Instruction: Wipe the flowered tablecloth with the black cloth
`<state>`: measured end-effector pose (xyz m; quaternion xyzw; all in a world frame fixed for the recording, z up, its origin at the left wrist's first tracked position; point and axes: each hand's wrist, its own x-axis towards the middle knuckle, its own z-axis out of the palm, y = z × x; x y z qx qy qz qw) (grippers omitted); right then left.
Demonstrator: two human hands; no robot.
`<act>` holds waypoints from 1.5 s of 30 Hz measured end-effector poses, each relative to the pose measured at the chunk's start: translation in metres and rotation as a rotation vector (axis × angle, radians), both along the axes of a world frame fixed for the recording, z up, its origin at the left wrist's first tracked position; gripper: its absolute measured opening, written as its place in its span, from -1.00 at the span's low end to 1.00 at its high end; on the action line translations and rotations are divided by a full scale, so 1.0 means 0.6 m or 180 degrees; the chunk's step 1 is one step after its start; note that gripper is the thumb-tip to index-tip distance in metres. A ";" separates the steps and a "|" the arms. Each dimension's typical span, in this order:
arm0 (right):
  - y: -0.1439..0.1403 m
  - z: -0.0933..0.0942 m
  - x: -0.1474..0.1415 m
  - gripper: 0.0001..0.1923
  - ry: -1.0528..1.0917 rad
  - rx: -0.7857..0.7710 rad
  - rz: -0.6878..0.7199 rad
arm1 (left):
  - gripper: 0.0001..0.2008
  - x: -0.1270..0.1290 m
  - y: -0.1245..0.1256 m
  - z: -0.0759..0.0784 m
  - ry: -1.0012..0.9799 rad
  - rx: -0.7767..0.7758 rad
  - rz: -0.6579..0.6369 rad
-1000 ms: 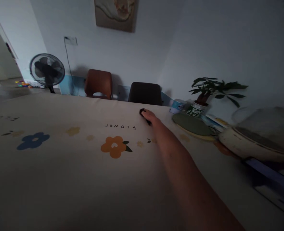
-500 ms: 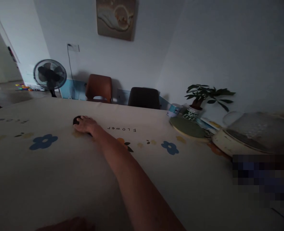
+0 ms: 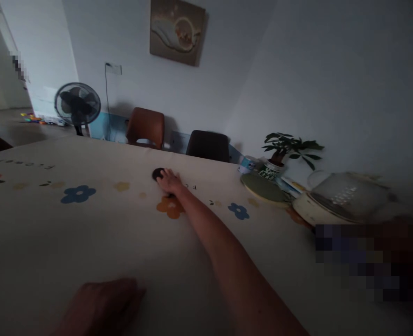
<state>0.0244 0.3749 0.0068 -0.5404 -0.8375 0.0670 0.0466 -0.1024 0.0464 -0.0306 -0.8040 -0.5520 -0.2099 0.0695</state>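
Dark pad (image 3: 158, 174) sits under the right hand (image 3: 169, 182), far out on the bench (image 3: 52, 233), just above the orange flower print (image 3: 170, 206).

Largest first: bench covered in a cream floral cloth, spanning most of the view. Right side of it: a domed cooker with clear lid (image 3: 342, 201), a flat green mat (image 3: 264, 187), a potted plant (image 3: 285, 151), a small tin (image 3: 246, 164). Behind the far edge: two chairs, brown (image 3: 146, 127) and dark (image 3: 208, 145); a floor fan (image 3: 77, 104) at left.

Right arm is stretched fully out, fingers (image 3: 164, 176) pressed flat onto the pad, not pinching it, palm down. Left hand (image 3: 103, 305) rests at the near edge on the cloth, loosely curled; can't tell more, too dark.

Change: a second ago the pad was over right near the green mat, half a second ago far left by the blue flower, now back at centre. Reads as sweeping strokes across the cloth, pad kept in contact throughout. Left hand has come into view, bracing.
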 end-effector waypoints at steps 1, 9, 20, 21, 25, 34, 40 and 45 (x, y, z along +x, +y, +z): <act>-0.002 0.001 0.037 -0.43 -0.0044 -0.0010 -0.0169 | -0.53 0.003 -0.002 0.006 0.0024 -0.0098 0.0074; -0.046 0.011 0.343 -0.44 -0.0295 0.0194 -0.1433 | -0.52 -0.005 0.008 0.018 -0.0156 -0.1187 0.0186; -0.093 0.004 0.450 -0.59 -0.0423 0.0533 -0.2313 | -0.47 -0.005 0.018 0.034 -0.0046 -0.1903 0.0240; -0.097 0.004 0.446 -0.58 -0.0409 0.0527 -0.2269 | -0.47 -0.004 0.018 0.039 -0.0019 -0.1960 0.0238; -0.124 0.002 0.422 -0.56 -0.0304 0.0465 -0.1920 | -0.48 0.000 0.020 0.050 0.0119 -0.1974 0.0282; -0.160 -0.005 0.181 -0.43 0.0019 0.0195 -0.0986 | -0.53 0.009 0.021 0.068 0.0452 -0.2165 0.0350; -0.139 0.003 -0.032 -0.35 0.0217 0.0066 -0.0670 | -0.56 0.008 0.019 0.070 0.0181 -0.1831 0.0126; -0.135 0.017 -0.197 -0.34 0.0295 -0.0190 0.0317 | -0.64 0.005 0.021 0.053 0.0133 -0.1670 -0.0069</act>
